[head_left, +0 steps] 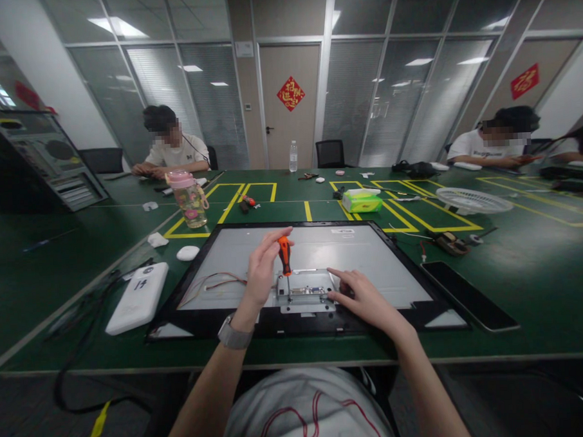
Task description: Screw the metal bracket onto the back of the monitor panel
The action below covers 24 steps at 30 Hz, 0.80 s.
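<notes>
My left hand (266, 261) is closed around the orange and black handle of a screwdriver (285, 256), which stands nearly upright. Its shaft points down at the left part of a metal bracket (307, 301) with a row of connector ports. The bracket sits on the grey back of a monitor panel (385, 259) with a black frame, lying flat on the table. At the bracket's right end, my right hand (357, 293) rests with thumb and index finger spread apart, touching its edge. Thin wires (221, 283) run over the panel left of the bracket.
A white power bank (138, 298) and a pink-lidded bottle (189, 200) stand left. A black phone (469, 294) lies right of the panel. Behind are a green tissue pack (361, 200) and a white racket-like grille (473, 199). A computer case (38, 159) and two people sit farther off.
</notes>
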Tool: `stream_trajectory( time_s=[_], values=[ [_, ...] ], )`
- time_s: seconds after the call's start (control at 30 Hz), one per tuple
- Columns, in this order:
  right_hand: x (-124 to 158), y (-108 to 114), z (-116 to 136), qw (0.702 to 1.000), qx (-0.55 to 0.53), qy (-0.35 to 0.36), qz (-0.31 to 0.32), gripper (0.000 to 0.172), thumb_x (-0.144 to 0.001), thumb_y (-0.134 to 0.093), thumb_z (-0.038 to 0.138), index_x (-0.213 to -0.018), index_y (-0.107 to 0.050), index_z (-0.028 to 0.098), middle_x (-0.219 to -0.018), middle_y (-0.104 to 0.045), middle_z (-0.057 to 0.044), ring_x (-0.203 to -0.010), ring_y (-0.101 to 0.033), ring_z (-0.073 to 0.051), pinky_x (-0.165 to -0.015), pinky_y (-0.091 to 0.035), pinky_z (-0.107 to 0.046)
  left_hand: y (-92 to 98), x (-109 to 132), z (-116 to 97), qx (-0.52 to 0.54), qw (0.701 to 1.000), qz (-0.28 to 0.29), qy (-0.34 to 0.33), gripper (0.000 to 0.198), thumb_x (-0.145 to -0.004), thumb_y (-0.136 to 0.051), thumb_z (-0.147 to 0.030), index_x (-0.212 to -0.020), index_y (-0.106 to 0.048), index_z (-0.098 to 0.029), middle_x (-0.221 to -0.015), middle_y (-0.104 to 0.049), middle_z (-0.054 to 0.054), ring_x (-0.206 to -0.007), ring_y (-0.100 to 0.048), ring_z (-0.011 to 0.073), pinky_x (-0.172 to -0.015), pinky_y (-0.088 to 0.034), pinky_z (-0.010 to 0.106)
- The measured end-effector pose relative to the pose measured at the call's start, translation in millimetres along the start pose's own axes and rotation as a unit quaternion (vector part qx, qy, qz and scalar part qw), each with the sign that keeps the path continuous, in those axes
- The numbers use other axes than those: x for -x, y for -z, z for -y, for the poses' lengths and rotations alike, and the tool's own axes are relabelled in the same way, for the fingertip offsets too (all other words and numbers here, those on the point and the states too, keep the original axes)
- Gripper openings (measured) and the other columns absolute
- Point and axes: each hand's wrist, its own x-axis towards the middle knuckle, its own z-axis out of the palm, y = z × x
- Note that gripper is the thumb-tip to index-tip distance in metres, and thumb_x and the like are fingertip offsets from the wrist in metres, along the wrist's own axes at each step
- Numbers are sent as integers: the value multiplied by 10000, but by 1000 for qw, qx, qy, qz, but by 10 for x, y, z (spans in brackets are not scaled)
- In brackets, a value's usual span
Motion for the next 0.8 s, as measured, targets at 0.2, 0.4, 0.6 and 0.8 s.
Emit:
stream_trajectory(
  time_s=[0.2, 0.4, 0.6, 0.8],
  values=[
    [-6, -13, -15, 1000, 3, 2, 1, 519, -904, -554, 444, -1340, -523, 164, -829, -609, -56, -854, -529, -253, -823, -429, -391, -21, -1, -33, -29, 1000, -2, 4, 268, -814, -650, -314, -1049, -694, -193, -891, -651, 47, -781, -599, 140, -761, -476, 267],
    [2, 2, 1, 1000, 0, 2, -4, 514, -895, -562, 445, -1331, -534, 176, -820, -618, -56, -846, -535, -251, -810, -438, -391, -22, -5, -37, -27, 998, -45, -20, 192, -816, -633, -322, -917, -718, -183, -938, -627, 51, -796, -588, 140, -746, -470, 249],
    [10, 18, 29, 1000, -2, -1, -4, 506, -901, -554, 439, -1333, -531, 178, -824, -621, -57, -848, -537, -251, -827, -438, -397, -16, 4, -13, -6, 999, -45, 8, 241, -845, -604, -335, -1003, -699, -179, -862, -643, 44, -764, -583, 140, -728, -466, 247],
    [7, 7, 12, 1000, -4, 1, -6, 503, -899, -554, 446, -1331, -533, 189, -816, -617, -52, -843, -537, -246, -828, -438, -395, -12, -10, -36, -70, 994, -63, -55, 137, -722, -747, -259, -824, -691, -185, -805, -545, 6, -724, -516, 113, -670, -427, 215]
  ],
)
